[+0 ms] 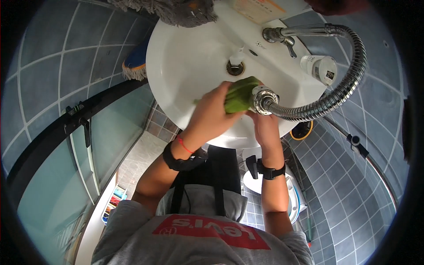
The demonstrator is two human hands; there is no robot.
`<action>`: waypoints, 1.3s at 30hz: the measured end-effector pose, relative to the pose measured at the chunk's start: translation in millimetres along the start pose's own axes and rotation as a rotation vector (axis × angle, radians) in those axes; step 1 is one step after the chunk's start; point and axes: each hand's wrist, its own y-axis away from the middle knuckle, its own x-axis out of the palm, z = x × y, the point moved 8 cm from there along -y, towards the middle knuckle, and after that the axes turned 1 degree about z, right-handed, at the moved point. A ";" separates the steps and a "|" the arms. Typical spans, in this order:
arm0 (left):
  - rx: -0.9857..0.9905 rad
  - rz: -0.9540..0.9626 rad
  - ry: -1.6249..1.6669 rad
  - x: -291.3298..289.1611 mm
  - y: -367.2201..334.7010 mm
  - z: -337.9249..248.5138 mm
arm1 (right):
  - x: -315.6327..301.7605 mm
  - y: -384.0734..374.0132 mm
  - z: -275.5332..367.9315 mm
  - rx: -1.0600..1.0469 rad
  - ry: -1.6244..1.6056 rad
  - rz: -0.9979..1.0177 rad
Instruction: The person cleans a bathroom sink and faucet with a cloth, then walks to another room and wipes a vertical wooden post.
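Note:
A green, folded thing that looks like a cloth [240, 96] is held over the near half of the white washbasin [176, 57]. The fingers of my left hand [214, 110] are wrapped round its left side. My right hand [264, 128] meets its right side, partly hidden beneath the round metal spout head [264, 98]. Fingertips show at the cloth's far edge, so this hand also seems closed on it. From the chrome tap [274, 34], a ribbed flexible hose [353, 66] loops round to that spout head. Any running water is too blurred to make out.
Beyond the hands lies the dark drain [235, 67] with a white stopper piece. A clear cup [324, 70] rests on the basin's right rim. Grey mop strands [176, 11] hang over the far edge. A glass door's black rail [66, 119] runs along the left; a toilet [289, 198] stands below right.

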 end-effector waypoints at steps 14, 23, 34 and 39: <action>0.139 -0.007 0.239 37.1 -26.8 23.7 | -12.5 5.5 -14.2 -0.021 -0.854 -0.417; -0.065 0.110 0.552 57.4 -39.1 28.1 | -11.2 5.8 -9.2 -0.071 -0.404 -0.576; -0.025 0.170 0.792 60.9 -51.6 29.0 | -7.7 -5.4 -43.3 0.147 -0.815 -0.262; 0.264 0.116 0.300 41.0 -44.6 6.2 | -3.8 -0.9 -45.9 0.152 -0.780 -0.272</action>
